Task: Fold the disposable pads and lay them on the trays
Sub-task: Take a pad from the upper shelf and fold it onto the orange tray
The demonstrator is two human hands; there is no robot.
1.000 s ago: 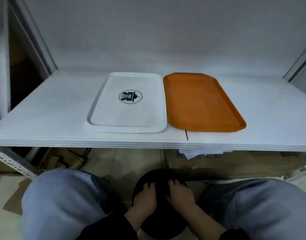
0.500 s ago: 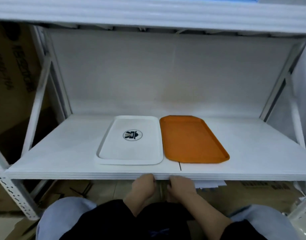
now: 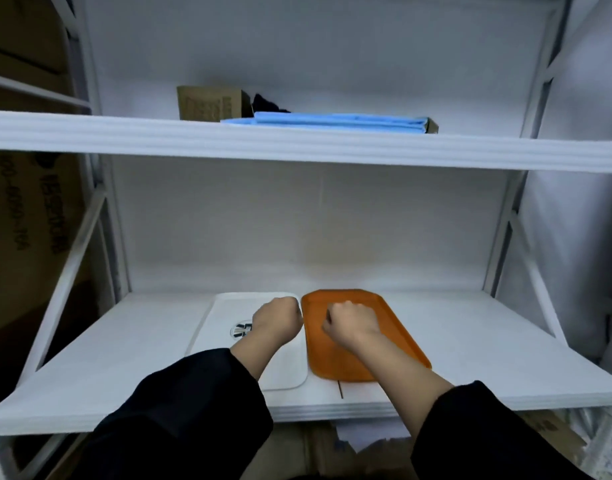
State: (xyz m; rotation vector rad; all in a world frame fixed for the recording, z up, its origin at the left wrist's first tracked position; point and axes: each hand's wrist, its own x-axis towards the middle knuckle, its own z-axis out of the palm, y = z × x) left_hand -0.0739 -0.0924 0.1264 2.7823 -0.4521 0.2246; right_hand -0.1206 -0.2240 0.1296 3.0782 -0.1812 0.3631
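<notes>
Reaching forward over a white lower shelf [image 3: 470,344], two hands in dark sleeves are raised side by side, both clenched into fists and grasping nothing. Under the left hand [image 3: 277,322] lies a white tray [image 3: 283,372], its round dark logo [image 3: 240,330] partly covered by the wrist. Under the right hand [image 3: 351,322] lies an orange tray [image 3: 394,337], touching the white one. Well above both hands, on the upper shelf [image 3: 90,133], sit folded blue disposable pads [image 3: 339,122], with a brown cardboard box [image 3: 207,102] behind them. Cartons fill the dim area left of the shelving; their print is unreadable.
</notes>
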